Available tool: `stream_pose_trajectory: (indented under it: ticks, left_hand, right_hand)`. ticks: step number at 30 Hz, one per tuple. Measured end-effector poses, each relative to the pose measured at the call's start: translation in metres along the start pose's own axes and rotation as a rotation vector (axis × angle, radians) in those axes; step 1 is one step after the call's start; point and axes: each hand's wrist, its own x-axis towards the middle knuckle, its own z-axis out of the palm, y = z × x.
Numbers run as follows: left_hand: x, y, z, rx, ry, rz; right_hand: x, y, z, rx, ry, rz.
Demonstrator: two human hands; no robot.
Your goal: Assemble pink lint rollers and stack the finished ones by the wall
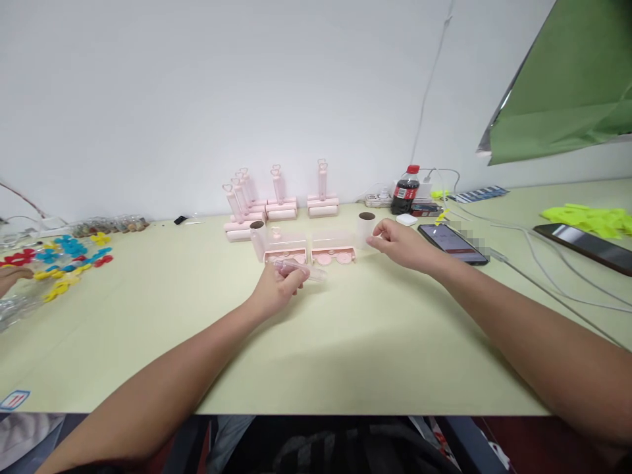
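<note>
My left hand is closed around a clear pinkish handle, held above the table in front of two open pink roller cases. Beside the right-hand case stands a white paper roll; the fingers of my right hand are at its right side, pinched together, and whether they grip it is hard to tell. A second white roll stands at the left of the cases. Behind them, several assembled pink lint rollers stand upright on the table.
On the right are a cola bottle, a lit phone, cables, a dark phone and yellow-green pieces. At the far left, another person's hand is near colourful pieces. The table's front edge is close.
</note>
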Motion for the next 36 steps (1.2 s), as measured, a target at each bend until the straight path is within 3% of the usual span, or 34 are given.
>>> stream_pose_trajectory:
  ticks: [4,10,16,22,27,32,36]
  left_hand:
    - [0.0,-0.001,0.0,0.061,-0.029,0.016]
    - [0.001,-0.001,0.0,0.114,-0.031,0.012]
    - [0.002,-0.004,0.006,0.073,-0.033,0.013]
    - [-0.002,-0.004,0.01,0.019,-0.034,-0.022]
    - [-0.004,0.0,0.01,0.026,-0.047,-0.029]
    - [-0.003,0.001,0.01,0.047,-0.041,-0.011]
    - [-0.003,0.002,0.01,0.042,-0.059,0.003]
  right_hand:
    - [0.007,0.014,0.008,-0.063,0.017,0.004]
    - [0.006,0.018,0.019,-0.106,-0.026,-0.091]
    - [0.017,-0.011,0.02,-0.156,0.065,-0.196]
    - [0.059,-0.054,0.031,-0.382,-0.076,-0.248]
    - [0.08,-0.061,0.041,-0.42,-0.103,-0.224]
    - [0.08,-0.057,0.039,-0.436,-0.088,-0.209]
    - [0.056,-0.061,0.033,-0.425,-0.001,-0.187]
